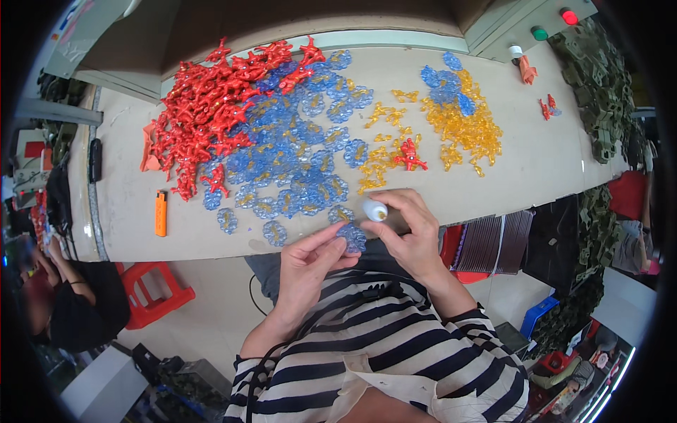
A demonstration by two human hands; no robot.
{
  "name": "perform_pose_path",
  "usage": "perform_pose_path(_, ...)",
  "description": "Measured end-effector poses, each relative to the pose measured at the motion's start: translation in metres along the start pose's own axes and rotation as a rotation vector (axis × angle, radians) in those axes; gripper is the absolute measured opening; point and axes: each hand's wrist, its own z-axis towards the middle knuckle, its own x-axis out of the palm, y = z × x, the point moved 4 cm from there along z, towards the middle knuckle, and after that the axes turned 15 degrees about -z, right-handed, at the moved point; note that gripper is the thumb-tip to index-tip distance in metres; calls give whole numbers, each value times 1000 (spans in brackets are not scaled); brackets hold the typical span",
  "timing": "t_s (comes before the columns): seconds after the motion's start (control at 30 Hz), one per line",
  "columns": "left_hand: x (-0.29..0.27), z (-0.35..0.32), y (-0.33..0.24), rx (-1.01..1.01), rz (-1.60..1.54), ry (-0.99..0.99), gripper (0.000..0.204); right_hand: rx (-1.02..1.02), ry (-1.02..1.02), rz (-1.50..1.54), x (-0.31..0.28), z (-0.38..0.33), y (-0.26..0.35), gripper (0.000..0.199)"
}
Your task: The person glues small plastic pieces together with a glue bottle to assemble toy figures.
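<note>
My left hand (303,264) pinches a clear blue, scalloped plastic disc (352,240) between thumb and fingers, near the table's front edge. Just to its right, my right hand (416,236) is closed round a small white squeeze bottle (375,209), its tip facing toward me and beside the disc. Something yellowish shows at that tip, too small to name. Beyond my hands spreads a pile of similar blue discs (282,158), many with a yellow piece on them. Loose yellow clear pieces (377,166) and a single red figure (410,155) lie close past the bottle.
Glossy red figures (204,106) are heaped at the back left. At the right lies a mound of yellow pieces (469,130) with several blue discs on it. An orange lighter (161,213) rests at the left. Red stools (154,292) stand below table height; another person (70,296) sits far left.
</note>
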Motion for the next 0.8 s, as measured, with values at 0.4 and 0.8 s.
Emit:
perform_pose_path(0.4,3,2,4,-40,12,64,26,-186,54,-319,-8,30,-9,17)
perform_pose_path(0.8,5,1,10,51,40,48,27,-107,150,-37,-44,-9,19,16)
